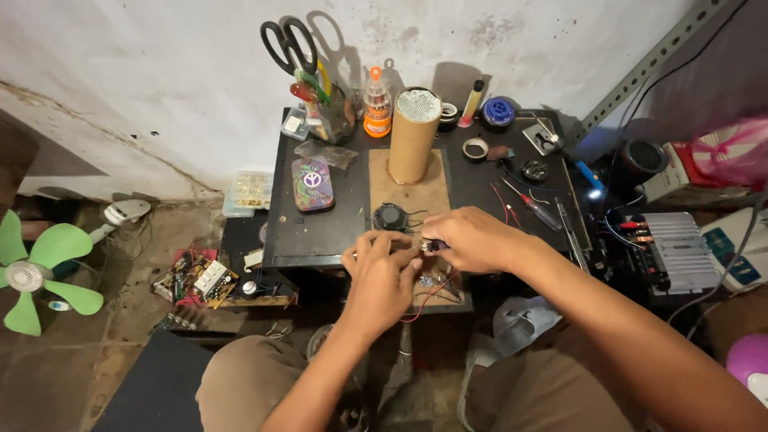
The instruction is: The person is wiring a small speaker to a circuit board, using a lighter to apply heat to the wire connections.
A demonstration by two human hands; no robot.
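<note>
Knees in tan trousers [256, 376] sit closest to cam, both forearms reaching fwd between them. Left hand [378, 276] is curled, fingers pinched w/ thumb on a small metal part [434, 246] at the front edge of the black table [320, 232]. Right hand [472, 238] comes in from the right, fingers closed on the same part, so both hands meet on it, touching. What exactly the part is: too small to tell. Thin red wires [428, 294] trail down from under the hands toward the lap.

Just beyond the knuckles a small round black speaker [390, 217] lies on a brown board [408, 192], thin leads running from it toward the hands. Behind it on the board stands an upright cardboard tube [414, 136] w/ a mesh top. Left of the board: a flat tin w/ a peace sign [312, 183]. Right side of table: red-handled screwdriver [532, 208], tape roll [477, 148], misc small parts.

At the back edge, near the wall: a cup holding black-handled scissors [290, 44] and an orange-capped bottle [377, 104].

Off the table, floor left: circuit boards [200, 280] and a green fan [40, 276]. Right: a silver amp box [680, 252] w/ cables, and a pink bag [736, 152] further back.
</note>
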